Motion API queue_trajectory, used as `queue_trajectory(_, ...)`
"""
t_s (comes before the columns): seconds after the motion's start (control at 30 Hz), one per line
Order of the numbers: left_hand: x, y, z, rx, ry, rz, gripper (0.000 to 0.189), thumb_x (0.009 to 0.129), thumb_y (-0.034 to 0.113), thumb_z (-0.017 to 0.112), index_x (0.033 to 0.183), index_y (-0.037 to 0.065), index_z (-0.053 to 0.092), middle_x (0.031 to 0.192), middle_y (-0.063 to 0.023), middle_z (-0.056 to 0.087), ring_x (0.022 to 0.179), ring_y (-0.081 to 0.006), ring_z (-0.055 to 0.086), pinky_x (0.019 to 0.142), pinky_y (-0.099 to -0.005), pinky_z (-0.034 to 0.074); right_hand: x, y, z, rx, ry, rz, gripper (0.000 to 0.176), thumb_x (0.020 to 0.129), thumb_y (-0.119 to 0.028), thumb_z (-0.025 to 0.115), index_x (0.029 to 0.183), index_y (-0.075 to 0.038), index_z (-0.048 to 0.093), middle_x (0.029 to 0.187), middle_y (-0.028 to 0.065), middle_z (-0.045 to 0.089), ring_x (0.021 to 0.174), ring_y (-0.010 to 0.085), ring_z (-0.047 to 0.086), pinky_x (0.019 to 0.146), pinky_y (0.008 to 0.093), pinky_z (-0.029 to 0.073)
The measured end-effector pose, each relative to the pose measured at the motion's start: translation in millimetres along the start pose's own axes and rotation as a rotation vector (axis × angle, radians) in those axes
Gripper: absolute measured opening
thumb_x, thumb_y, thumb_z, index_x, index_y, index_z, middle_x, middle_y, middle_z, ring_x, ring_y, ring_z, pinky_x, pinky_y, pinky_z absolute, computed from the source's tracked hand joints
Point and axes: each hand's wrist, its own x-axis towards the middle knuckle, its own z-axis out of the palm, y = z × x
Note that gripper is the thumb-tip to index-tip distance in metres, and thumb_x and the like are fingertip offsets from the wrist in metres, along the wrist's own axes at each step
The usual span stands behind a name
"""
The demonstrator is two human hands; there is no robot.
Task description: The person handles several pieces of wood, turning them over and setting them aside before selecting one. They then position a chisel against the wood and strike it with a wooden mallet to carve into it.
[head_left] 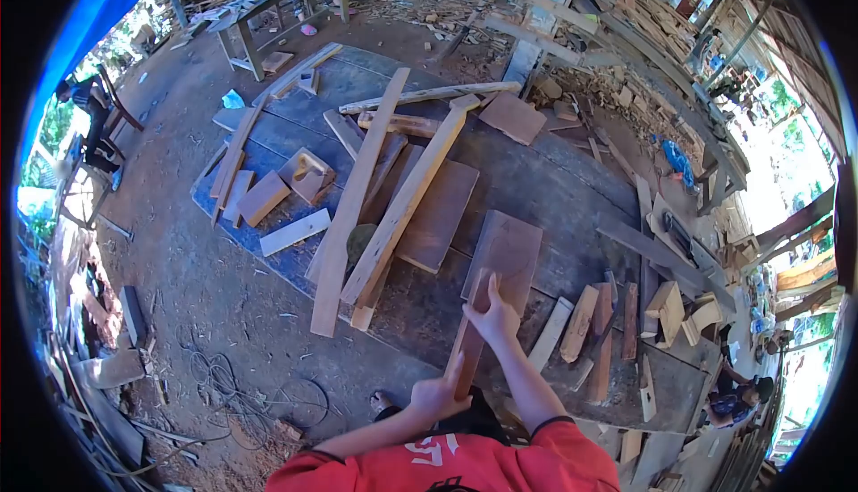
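A narrow brown wooden board [470, 349] slants from close to my body up to a wider plank [511, 246] lying on the dark table [572, 197]. My left hand [435, 395] is closed around its near end, thumb stretched up along the wood. Farther up, my right hand [493, 315] grips the board from the right side, its thumb pointing up near the far end. That far end overlaps the wide plank in this view. To the left, a long light board [362, 197] and a rough-edged beam [411, 197] lie across other planks.
Several short wood blocks [580, 324] line the table right of my arm. A hollowed wooden box [307, 176] sits on the left. Tangled cable [223, 380] lies on the ground. One person [92, 121] is at far left, another [740, 398] at lower right. Behind stands a workbench [286, 0].
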Motion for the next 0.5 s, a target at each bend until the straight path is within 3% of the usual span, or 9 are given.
queue_trajectory(0.1,-20,-9,-1,0.041,-0.037,-0.010,0.103,0.061,0.054,0.069,0.142,0.009,0.025,0.042,-0.0037,0.049,0.033,-0.0208,0.050,0.034,-0.0356,0.040,-17,-2,15,-0.032,-0.092,0.007,0.093,0.068,-0.052,0.066,0.142,-0.015,0.025,0.071,0.0185,0.065,0.068,0.0334,0.065,0.063,0.0401,0.052)
queue_trajectory(0.23,18,-26,2,0.080,-0.137,-0.015,0.100,0.064,0.053,0.067,0.143,0.011,0.022,0.046,-0.0072,0.053,0.037,-0.0237,0.054,0.037,-0.0382,0.043,19,0,15,-0.127,-0.106,0.023,0.092,0.069,-0.054,0.064,0.142,-0.015,0.025,0.070,0.0185,0.065,0.066,0.0334,0.065,0.061,0.0402,0.052)
queue_trajectory(0.33,80,-32,5,0.039,-0.090,0.003,0.100,0.063,0.049,0.068,0.143,0.010,0.021,0.048,-0.0078,0.054,0.038,-0.0250,0.054,0.038,-0.0378,0.043,80,9,9,-0.136,-0.047,0.042,0.089,0.071,-0.054,0.063,0.142,-0.015,0.026,0.074,0.0192,0.065,0.070,0.0352,0.065,0.065,0.0421,0.052)
queue_trajectory(0.4,139,-41,3,0.011,-0.021,0.040,0.099,0.062,0.046,0.069,0.142,0.011,0.023,0.049,-0.0086,0.054,0.040,-0.0259,0.054,0.039,-0.0381,0.044,137,24,11,-0.165,0.097,-0.016,0.090,0.070,-0.054,0.063,0.142,-0.015,0.026,0.073,0.0182,0.065,0.069,0.0351,0.065,0.066,0.0434,0.052)
queue_trajectory(0.47,207,-44,9,-0.005,0.133,0.078,0.094,0.063,0.041,0.067,0.142,0.011,0.025,0.052,-0.0101,0.056,0.043,-0.0287,0.056,0.042,-0.0396,0.045,203,22,-9,-0.165,0.121,0.016,0.088,0.069,-0.054,0.062,0.141,-0.016,0.028,0.086,0.0210,0.065,0.080,0.0358,0.064,0.074,0.0442,0.051)
queue_trajectory(0.5,245,-44,8,0.049,0.048,-0.005,0.092,0.064,0.039,0.066,0.142,0.011,0.025,0.057,-0.0113,0.058,0.049,-0.0309,0.058,0.046,-0.0403,0.047,241,29,-10,-0.107,0.161,-0.019,0.087,0.070,-0.054,0.060,0.141,-0.016,0.028,0.096,0.0211,0.064,0.089,0.0350,0.063,0.078,0.0441,0.050)
